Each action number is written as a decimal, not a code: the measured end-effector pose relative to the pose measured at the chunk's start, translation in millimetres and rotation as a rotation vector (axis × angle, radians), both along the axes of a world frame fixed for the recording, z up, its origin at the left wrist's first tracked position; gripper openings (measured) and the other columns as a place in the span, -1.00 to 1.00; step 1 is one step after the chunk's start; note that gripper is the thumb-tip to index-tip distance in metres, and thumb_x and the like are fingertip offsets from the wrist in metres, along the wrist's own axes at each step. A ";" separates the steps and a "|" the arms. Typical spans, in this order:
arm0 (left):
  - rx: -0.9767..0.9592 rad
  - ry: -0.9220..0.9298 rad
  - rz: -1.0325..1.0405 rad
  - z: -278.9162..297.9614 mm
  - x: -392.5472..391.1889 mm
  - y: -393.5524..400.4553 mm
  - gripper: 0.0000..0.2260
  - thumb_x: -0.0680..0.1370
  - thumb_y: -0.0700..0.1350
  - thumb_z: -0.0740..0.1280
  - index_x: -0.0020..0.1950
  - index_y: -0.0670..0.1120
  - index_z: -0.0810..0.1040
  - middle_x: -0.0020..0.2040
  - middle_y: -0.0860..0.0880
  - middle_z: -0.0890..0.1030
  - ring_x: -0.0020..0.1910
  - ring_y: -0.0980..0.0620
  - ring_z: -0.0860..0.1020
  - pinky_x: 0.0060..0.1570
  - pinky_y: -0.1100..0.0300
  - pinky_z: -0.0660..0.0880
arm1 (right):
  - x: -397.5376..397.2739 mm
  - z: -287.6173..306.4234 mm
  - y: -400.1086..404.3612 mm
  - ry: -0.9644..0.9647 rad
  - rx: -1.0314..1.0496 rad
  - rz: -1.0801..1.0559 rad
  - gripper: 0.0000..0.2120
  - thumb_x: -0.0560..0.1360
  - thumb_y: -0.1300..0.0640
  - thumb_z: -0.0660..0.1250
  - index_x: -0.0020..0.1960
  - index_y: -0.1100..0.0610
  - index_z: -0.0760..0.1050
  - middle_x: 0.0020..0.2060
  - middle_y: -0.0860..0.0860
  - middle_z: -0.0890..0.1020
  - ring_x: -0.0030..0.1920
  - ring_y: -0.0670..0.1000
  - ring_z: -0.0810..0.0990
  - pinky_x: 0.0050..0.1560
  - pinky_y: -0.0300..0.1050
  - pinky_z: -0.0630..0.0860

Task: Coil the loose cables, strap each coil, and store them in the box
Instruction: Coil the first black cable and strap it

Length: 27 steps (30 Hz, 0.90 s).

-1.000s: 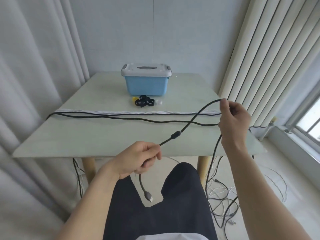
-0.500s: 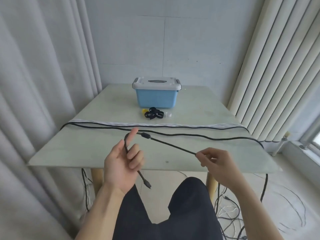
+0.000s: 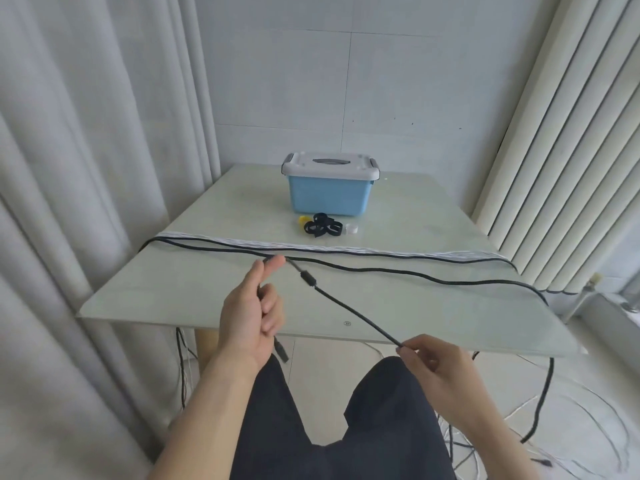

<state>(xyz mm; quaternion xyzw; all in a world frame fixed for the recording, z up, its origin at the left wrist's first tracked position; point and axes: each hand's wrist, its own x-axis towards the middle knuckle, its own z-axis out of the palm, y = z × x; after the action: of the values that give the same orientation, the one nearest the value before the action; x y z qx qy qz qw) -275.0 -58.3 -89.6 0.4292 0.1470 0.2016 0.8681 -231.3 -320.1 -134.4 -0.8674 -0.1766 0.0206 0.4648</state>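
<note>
Step in hand: judged to be the first loop of a coil, made in the air in front of the counter (image 3: 194, 292)
Left hand (image 3: 251, 315): raised palm toward the camera, thumb and forefinger up; the black cable (image 3: 349, 308) runs down across the palm behind curled lower fingers, so the grip holds it loosely, and the plug (image 3: 282, 353) hangs below the wrist
Right hand (image 3: 433, 363): narrow pinch grip on the same cable, low and near the lap, with the line taut between the two hands
Ferrite bead (image 3: 308, 278): on the taut span, just beside the left forefinger tip
Where the rest is: the cable's long run lies across the counter beside a white cable (image 3: 346, 247), drops over the right edge and trails to the floor
Box (image 3: 330, 188): blue, lid shut, at the far middle of the counter; black straps (image 3: 322, 226) lie just in front of it
Risk, snag: the trailing length joins a tangle of white leads on the floor at the right, and pulling could drag them along or catch on the counter corner
Risk, slip: the left hold looks loose, so the plug end may slide out as tension rises
Risk, twist: a stiff bead could kink the loop
Room: open air over the lap; curtains close on the left, blinds on the right; near counter edge just ahead of the hands
</note>
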 end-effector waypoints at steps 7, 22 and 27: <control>-0.298 -0.134 0.174 11.7 14.2 -5.0 -0.66 0.59 -0.16 0.00 -0.01 -0.18 0.57 -0.46 0.07 0.19 -0.52 0.11 0.14 -0.49 0.24 0.10 | -1.8 8.5 10.2 -0.068 -0.159 0.001 -0.82 0.66 0.16 0.17 0.05 -0.09 0.47 -0.54 -0.06 0.34 -0.46 -0.05 0.32 -0.27 -0.12 0.26; 0.180 -0.192 0.110 14.5 28.4 -34.8 -0.82 0.70 -0.24 0.11 0.05 -0.20 0.51 -0.22 -0.01 0.50 -0.41 0.10 0.33 -0.42 0.25 0.28 | -16.4 8.4 30.1 -0.059 -0.576 0.215 -0.72 0.70 0.13 0.04 0.13 -0.09 0.51 0.01 -0.08 0.46 -0.05 -0.02 0.47 -0.09 -0.21 0.39; 0.677 0.029 -0.047 6.2 26.2 -33.4 -0.77 0.72 -0.10 0.08 0.05 -0.13 0.49 -0.41 -0.05 0.42 -0.54 0.03 0.29 -0.48 0.20 0.20 | -19.7 18.8 29.3 -0.083 -0.519 0.256 -0.73 0.65 0.15 0.09 0.05 -0.05 0.56 -0.04 -0.09 0.43 0.01 -0.09 0.33 0.11 -0.16 0.31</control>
<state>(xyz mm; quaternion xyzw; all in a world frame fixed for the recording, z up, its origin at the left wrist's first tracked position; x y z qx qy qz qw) -248.9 -91.7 -83.3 0.6993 0.0741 0.2128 0.6784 -251.0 -290.8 -115.5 -0.9281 -0.2921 0.0882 0.2135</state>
